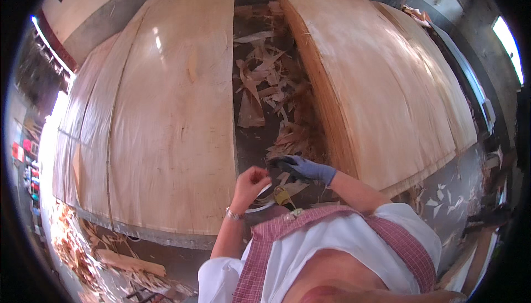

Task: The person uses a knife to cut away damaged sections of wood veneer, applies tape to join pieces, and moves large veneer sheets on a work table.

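My left hand (253,181), bare and with a bracelet at the wrist, is raised in front of my apron (310,218). Its fingers are curled together; a pale sliver shows beside them, and I cannot make out what they hold. Close by on the right is my right hand (310,170) in a blue-grey glove with dark fingers. Those fingers point toward the left hand and blur into the dark background, so their grip is unclear. Below the hands shows a small yellow-and-dark object (282,197) of a kind I cannot tell.
A broad stack of pale wood veneer sheets (171,115) spreads to my left. A thick veneer stack (381,81) rises at the right. Torn veneer scraps (260,81) litter the gap between them. More shavings (72,242) and a wooden board (130,261) lie at the lower left.
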Action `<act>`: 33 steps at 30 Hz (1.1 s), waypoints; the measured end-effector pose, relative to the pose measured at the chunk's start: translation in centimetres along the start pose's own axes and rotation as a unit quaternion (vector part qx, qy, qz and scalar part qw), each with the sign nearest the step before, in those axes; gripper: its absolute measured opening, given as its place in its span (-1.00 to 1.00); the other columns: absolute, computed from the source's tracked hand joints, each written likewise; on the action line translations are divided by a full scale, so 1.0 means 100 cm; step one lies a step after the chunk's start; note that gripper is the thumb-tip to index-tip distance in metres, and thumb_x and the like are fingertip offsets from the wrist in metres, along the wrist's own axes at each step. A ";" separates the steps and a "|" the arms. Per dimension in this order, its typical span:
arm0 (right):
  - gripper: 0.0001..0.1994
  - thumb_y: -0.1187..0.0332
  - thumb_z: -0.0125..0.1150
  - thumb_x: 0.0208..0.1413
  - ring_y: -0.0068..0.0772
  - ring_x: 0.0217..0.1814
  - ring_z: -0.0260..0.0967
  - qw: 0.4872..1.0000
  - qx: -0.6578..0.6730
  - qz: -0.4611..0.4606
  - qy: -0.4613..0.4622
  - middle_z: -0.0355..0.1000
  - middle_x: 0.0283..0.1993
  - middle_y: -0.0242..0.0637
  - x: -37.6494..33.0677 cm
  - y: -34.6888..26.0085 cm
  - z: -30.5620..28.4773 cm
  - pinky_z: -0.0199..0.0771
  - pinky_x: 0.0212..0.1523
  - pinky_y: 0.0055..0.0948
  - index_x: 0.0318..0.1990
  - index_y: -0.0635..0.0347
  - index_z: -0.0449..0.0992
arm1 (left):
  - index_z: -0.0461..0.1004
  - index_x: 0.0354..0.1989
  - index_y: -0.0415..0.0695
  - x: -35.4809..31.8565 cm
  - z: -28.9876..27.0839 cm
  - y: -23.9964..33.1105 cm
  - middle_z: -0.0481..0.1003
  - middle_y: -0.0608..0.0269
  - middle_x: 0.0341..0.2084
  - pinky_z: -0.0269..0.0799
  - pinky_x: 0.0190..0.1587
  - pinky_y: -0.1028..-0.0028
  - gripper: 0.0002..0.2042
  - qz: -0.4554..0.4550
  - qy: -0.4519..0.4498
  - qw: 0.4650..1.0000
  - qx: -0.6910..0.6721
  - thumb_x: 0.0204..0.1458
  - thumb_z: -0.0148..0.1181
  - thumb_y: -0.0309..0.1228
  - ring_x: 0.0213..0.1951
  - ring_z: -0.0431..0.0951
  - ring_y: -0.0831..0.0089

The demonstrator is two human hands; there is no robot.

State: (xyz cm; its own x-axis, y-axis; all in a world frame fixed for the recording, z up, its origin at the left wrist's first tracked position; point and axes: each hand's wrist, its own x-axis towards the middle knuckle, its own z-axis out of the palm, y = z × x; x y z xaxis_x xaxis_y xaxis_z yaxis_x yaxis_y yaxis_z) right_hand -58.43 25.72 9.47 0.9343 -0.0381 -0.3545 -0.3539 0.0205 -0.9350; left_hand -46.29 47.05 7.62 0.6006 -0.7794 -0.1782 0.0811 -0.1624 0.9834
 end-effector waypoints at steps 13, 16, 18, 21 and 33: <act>-0.71 0.24 0.19 0.19 -0.51 -0.26 0.39 0.990 -0.121 -0.069 -0.004 0.51 -0.30 -0.32 0.191 -0.065 -0.214 0.43 -0.17 -0.45 -0.04 0.22 0.52 | 0.39 0.10 -0.23 0.291 -0.040 0.083 0.54 0.15 -0.13 0.46 -0.13 0.45 -0.56 0.052 0.142 0.985 0.078 0.05 0.31 -0.40 -0.13 0.54 0.40; -0.72 0.26 0.21 0.17 -0.44 -0.26 0.42 0.966 -0.208 -0.138 0.069 0.52 -0.26 -0.16 0.277 -0.070 -0.291 0.43 -0.15 -0.40 -0.06 0.25 0.50 | 0.18 0.30 -0.19 0.391 -0.068 0.067 0.37 -0.04 0.16 0.34 0.12 0.21 -0.38 0.096 0.164 0.903 0.386 0.08 0.25 -0.28 0.17 0.38 0.11; -0.72 0.26 0.22 0.15 -0.36 -0.25 0.45 0.957 -0.225 -0.148 0.105 0.51 -0.24 -0.07 0.339 -0.083 -0.346 0.43 -0.13 -0.39 -0.09 0.26 0.50 | 0.11 0.34 -0.18 0.473 -0.084 0.065 0.24 -0.09 0.25 0.19 0.22 0.12 -0.34 0.086 0.171 0.875 0.445 0.09 0.21 -0.25 0.26 0.25 0.03; -0.74 0.25 0.22 0.15 -0.16 -0.25 0.46 0.925 -0.211 -0.233 0.214 0.49 -0.25 -0.03 0.430 -0.091 -0.416 0.43 -0.16 -0.35 -0.13 0.23 0.49 | 0.04 0.37 -0.19 0.608 -0.112 0.065 0.11 -0.08 0.34 0.04 0.31 0.06 -0.29 0.042 0.166 0.828 0.534 0.10 0.18 -0.18 0.36 0.10 0.03; -0.84 0.36 0.13 0.21 -0.47 -0.38 0.39 0.989 -0.070 -0.070 0.110 0.45 -0.40 -0.25 0.646 -0.143 -0.548 0.41 -0.25 -0.43 -0.20 0.28 0.46 | -0.01 0.38 -0.25 0.824 -0.160 0.056 0.07 -0.08 0.36 -0.17 0.39 0.02 -0.13 -0.024 0.191 0.764 0.616 0.03 0.15 0.07 0.40 -0.03 0.01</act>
State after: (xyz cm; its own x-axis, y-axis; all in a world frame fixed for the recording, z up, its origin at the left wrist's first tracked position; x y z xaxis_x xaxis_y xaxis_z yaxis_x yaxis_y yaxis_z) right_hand 4.64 -31.80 -0.32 0.9482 -0.2471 -0.1996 -0.2383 -0.1381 -0.9613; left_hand 16.35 -8.42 -1.03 0.8274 -0.5601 0.0410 -0.5591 -0.8145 0.1549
